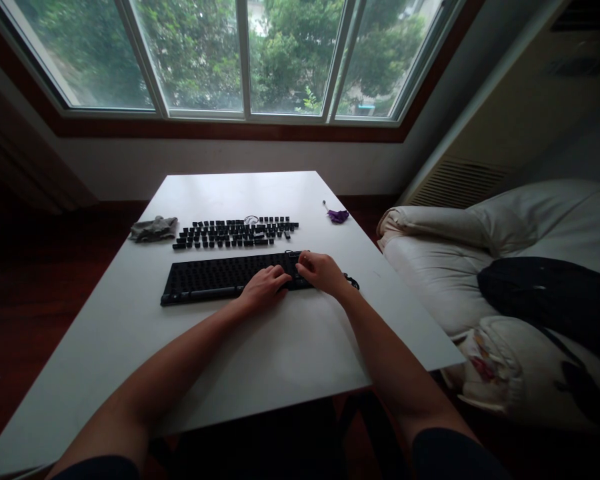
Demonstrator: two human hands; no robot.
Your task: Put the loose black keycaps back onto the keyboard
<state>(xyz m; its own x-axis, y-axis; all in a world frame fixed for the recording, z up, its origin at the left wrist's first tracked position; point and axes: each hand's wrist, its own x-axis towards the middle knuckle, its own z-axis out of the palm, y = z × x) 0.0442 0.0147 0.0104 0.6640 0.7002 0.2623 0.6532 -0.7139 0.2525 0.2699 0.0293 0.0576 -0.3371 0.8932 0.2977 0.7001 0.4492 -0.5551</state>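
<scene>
A black keyboard (205, 275) lies on the white table, and many of its key positions look bare of caps. My left hand (266, 285) rests on its front edge right of the middle, fingers bent over the top and thumb along the front, gripping it. Over the keyboard's right end, my right hand (323, 270) is closed with thumb and fingertips together. Whatever is between those fingertips is too small to make out. Behind the keyboard, black keycaps (225, 233) stand in several rows, with a thin, pale looped object (251, 219) at the back row.
A grey cloth (154, 229) lies at the table's left edge. Near the right edge are a purple cloth-like item (338, 216) and a thin stick (325, 205). A dark cable (353, 281) shows beside my right wrist. Right of the table stands a cream sofa (425, 267) with a black bag (545, 293).
</scene>
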